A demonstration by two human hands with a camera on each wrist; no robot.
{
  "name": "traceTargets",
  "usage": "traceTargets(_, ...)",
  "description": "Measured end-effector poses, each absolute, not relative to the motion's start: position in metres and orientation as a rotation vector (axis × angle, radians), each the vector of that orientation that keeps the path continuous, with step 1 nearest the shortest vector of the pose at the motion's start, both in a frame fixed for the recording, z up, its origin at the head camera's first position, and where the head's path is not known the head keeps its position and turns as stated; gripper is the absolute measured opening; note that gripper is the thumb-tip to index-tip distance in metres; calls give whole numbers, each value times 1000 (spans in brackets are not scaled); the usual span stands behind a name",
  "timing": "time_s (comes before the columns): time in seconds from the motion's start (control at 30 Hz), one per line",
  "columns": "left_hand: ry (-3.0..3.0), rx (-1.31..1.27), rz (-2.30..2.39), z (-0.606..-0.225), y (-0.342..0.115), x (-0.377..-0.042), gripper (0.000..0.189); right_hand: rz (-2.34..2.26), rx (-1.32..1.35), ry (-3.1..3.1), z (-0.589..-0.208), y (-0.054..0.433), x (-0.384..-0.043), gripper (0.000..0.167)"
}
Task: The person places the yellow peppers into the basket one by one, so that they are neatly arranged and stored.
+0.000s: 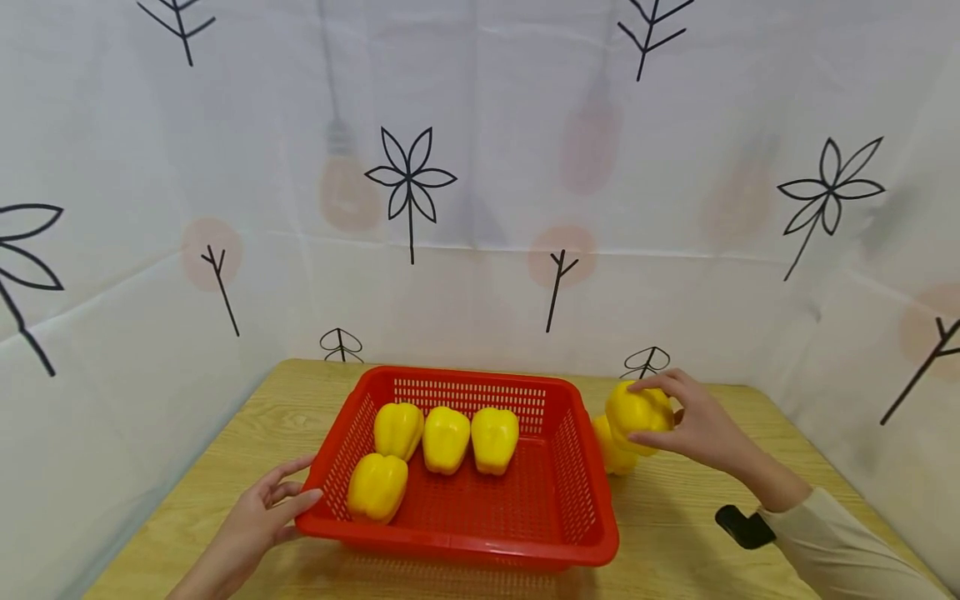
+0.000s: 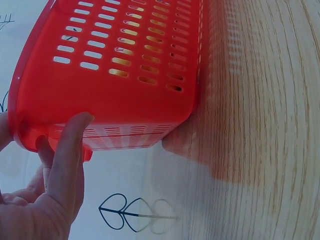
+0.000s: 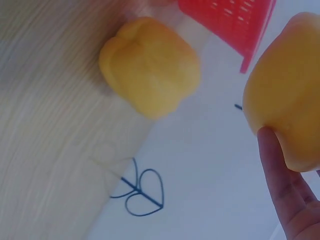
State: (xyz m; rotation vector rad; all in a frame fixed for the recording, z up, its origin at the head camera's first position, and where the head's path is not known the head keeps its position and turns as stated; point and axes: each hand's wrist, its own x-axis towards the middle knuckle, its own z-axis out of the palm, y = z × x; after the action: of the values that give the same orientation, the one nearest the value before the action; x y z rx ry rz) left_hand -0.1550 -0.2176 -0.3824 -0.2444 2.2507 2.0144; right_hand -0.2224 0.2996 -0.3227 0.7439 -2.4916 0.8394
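Observation:
My right hand (image 1: 701, 425) grips a yellow bell pepper (image 1: 637, 417) between thumb and fingers, raised just outside the basket's right side. Behind and below it, a second yellow bell pepper (image 3: 150, 67) rests on the table, partly hidden in the head view. A red plastic basket (image 1: 480, 546) with slotted walls stands in the middle. Several yellow bell peppers (image 1: 446, 440) lie inside, toward its left and back. At the basket's near left corner, my left hand (image 1: 258, 512) holds the rim; the left wrist view shows its fingers (image 2: 67, 150) at the rim and outer wall.
The wooden table (image 1: 675, 533) carries the basket. Light cloth (image 1: 480, 292) printed with plants hangs behind and on both sides of it. A black band (image 1: 745, 527) is on the right wrist beside a pale sleeve (image 1: 840, 542).

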Motion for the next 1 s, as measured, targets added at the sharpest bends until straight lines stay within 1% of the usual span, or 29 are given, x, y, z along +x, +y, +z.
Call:
traceTargets(0.47,2225,-212,2022,-381,-219,-155,67,891,825,-2503,-308,267,-219,48)
traceTargets(1.0,2236,-222,2018,-382,-219,-154,67,929,917,-2500,-297,231,-224,52)
